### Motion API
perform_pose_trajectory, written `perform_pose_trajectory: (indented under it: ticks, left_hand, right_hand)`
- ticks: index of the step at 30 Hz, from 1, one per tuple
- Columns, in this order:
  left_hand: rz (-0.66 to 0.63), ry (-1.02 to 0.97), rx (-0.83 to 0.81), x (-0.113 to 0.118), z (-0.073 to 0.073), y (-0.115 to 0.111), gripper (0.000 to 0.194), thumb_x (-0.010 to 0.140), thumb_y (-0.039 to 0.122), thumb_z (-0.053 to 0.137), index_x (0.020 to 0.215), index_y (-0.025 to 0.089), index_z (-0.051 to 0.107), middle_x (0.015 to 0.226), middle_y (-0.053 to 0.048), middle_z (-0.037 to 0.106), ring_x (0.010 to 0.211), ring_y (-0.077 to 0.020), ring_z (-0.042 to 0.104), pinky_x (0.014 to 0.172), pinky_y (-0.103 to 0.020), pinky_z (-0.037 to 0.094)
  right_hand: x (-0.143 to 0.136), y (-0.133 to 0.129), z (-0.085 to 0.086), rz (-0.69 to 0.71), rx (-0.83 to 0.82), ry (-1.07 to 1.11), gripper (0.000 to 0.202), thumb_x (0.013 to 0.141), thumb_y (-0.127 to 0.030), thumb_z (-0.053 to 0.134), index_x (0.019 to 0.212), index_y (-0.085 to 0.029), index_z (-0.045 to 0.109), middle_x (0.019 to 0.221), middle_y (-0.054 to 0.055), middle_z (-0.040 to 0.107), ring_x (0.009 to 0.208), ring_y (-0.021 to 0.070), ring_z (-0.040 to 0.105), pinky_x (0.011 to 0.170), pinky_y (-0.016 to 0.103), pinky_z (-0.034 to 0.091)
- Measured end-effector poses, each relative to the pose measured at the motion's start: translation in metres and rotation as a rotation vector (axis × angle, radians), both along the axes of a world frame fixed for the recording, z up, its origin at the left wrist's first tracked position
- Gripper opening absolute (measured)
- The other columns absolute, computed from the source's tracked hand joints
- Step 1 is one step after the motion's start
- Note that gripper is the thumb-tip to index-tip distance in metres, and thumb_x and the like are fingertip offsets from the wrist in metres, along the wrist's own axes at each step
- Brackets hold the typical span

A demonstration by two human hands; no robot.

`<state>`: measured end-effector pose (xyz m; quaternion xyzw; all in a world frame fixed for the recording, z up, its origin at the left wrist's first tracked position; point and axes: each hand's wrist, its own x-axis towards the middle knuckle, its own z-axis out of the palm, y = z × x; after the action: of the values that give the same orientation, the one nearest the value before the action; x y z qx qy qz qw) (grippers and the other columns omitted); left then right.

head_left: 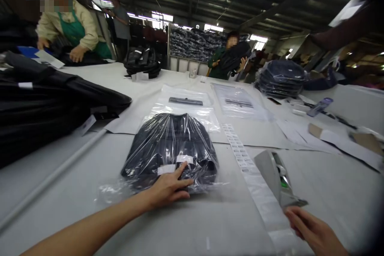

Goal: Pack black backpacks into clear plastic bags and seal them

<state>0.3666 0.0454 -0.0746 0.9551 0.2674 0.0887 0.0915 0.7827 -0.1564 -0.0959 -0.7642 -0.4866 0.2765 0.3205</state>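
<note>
A black bag (174, 136) in clear plastic film lies flat on the white table in front of me. My left hand (171, 188) rests on its near part with fingers spread, the index fingertip beside a white label (185, 159). A second white label (166, 169) sits just left of it. To the right runs a long strip of printed labels (240, 154). Beside the strip stands a grey tape dispenser (274, 176). At its near end my right hand (315, 228) has its fingertips pinched together by the strip's edge; what they hold, if anything, is too small to make out.
Clear plastic bags (187, 102) lie flat behind the wrapped bag. Black bags (45, 104) are heaped at left, and wrapped bags (280, 78) are stacked at right. Papers (303, 136) and a purple package (320, 107) lie on the right. Co-workers (75, 28) stand across the table.
</note>
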Motion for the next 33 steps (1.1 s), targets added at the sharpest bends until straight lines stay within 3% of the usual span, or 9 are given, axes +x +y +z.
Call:
perform_pose_trajectory:
  ticks: [4, 6, 8, 10, 12, 20, 25, 29, 33]
  left_hand:
    - [0.003, 0.060, -0.017, 0.002, 0.006, -0.002, 0.047, 0.084, 0.049, 0.051, 0.130, 0.040, 0.042, 0.150, -0.013, 0.014, 0.094, -0.0299, 0.063, 0.078, -0.039, 0.050]
    - [-0.017, 0.088, -0.012, 0.003, 0.010, -0.003, 0.043, 0.085, 0.048, 0.050, 0.127, 0.042, 0.044, 0.151, -0.011, 0.014, 0.089, -0.0280, 0.065, 0.078, -0.039, 0.049]
    - [-0.039, 0.089, -0.021, 0.004, 0.012, -0.003, 0.041, 0.085, 0.049, 0.048, 0.126, 0.043, 0.046, 0.150, -0.010, 0.015, 0.085, -0.0262, 0.065, 0.077, -0.038, 0.049]
    - [-0.051, 0.061, -0.044, 0.003, 0.012, -0.003, 0.040, 0.085, 0.052, 0.045, 0.125, 0.043, 0.047, 0.150, -0.010, 0.017, 0.084, -0.0264, 0.065, 0.075, -0.038, 0.048]
    - [-0.055, 0.025, -0.070, 0.002, 0.013, -0.002, 0.041, 0.085, 0.054, 0.044, 0.124, 0.043, 0.048, 0.149, -0.010, 0.021, 0.084, -0.0282, 0.065, 0.074, -0.039, 0.048]
    - [-0.065, -0.073, -0.139, 0.002, 0.018, -0.002, 0.034, 0.086, 0.048, 0.048, 0.118, 0.038, 0.055, 0.138, -0.010, 0.040, 0.087, -0.0285, 0.063, 0.072, -0.035, 0.047]
    - [-0.055, -0.033, -0.102, 0.003, 0.016, 0.000, 0.034, 0.086, 0.045, 0.049, 0.119, 0.040, 0.052, 0.141, -0.010, 0.035, 0.085, -0.0297, 0.063, 0.066, -0.037, 0.049]
    - [-0.044, 0.008, -0.070, 0.004, 0.010, 0.002, 0.038, 0.085, 0.046, 0.049, 0.123, 0.043, 0.046, 0.146, -0.010, 0.025, 0.082, -0.0295, 0.064, 0.064, -0.039, 0.051]
    - [-0.023, 0.019, -0.096, 0.004, 0.007, 0.002, 0.038, 0.085, 0.047, 0.048, 0.123, 0.044, 0.047, 0.149, -0.009, 0.017, 0.080, -0.0266, 0.065, 0.069, -0.040, 0.052]
  right_hand:
    - [-0.097, 0.087, 0.114, 0.633, 0.075, -0.030, 0.029, 0.085, -0.041, 0.049, 0.071, -0.018, 0.060, 0.062, -0.001, 0.056, 0.059, 0.0112, 0.051, 0.058, 0.021, 0.043]
    - [-0.136, 0.126, 0.149, 0.903, 0.057, 0.018, 0.026, 0.086, -0.037, 0.050, 0.075, -0.017, 0.063, 0.066, 0.000, 0.058, 0.060, 0.0100, 0.051, 0.058, 0.020, 0.042]
    - [-0.164, 0.157, 0.163, 1.140, 0.048, -0.002, 0.023, 0.085, -0.034, 0.052, 0.081, -0.016, 0.066, 0.070, 0.001, 0.061, 0.063, 0.0100, 0.053, 0.060, 0.020, 0.042]
    - [-0.182, 0.181, 0.162, 1.320, 0.019, -0.045, 0.020, 0.084, -0.030, 0.053, 0.086, -0.017, 0.069, 0.075, 0.001, 0.064, 0.065, 0.0103, 0.055, 0.063, 0.020, 0.042]
    - [-0.193, 0.199, 0.151, 1.391, -0.035, -0.080, 0.017, 0.080, -0.024, 0.055, 0.084, -0.020, 0.071, 0.074, -0.001, 0.066, 0.063, 0.0104, 0.055, 0.064, 0.021, 0.041]
    - [-0.227, 0.233, 0.100, 1.278, -0.018, -0.491, 0.019, 0.062, -0.011, 0.064, 0.051, -0.026, 0.067, 0.044, -0.007, 0.052, 0.042, 0.0086, 0.033, 0.050, 0.024, 0.024]
    - [-0.228, 0.248, 0.078, 1.261, 0.039, -0.599, 0.007, 0.063, -0.019, 0.073, 0.064, -0.024, 0.069, 0.046, -0.006, 0.050, 0.043, 0.0092, 0.034, 0.049, 0.024, 0.021]
    - [-0.205, 0.270, 0.073, 1.136, 0.053, -0.564, 0.023, 0.064, -0.041, 0.074, 0.062, -0.020, 0.065, 0.049, -0.004, 0.052, 0.047, 0.0110, 0.044, 0.048, 0.023, 0.024]
    - [-0.188, 0.262, 0.092, 0.787, 0.182, -0.313, 0.024, 0.076, -0.042, 0.062, 0.072, -0.019, 0.063, 0.055, -0.003, 0.054, 0.052, 0.0105, 0.048, 0.052, 0.022, 0.033]
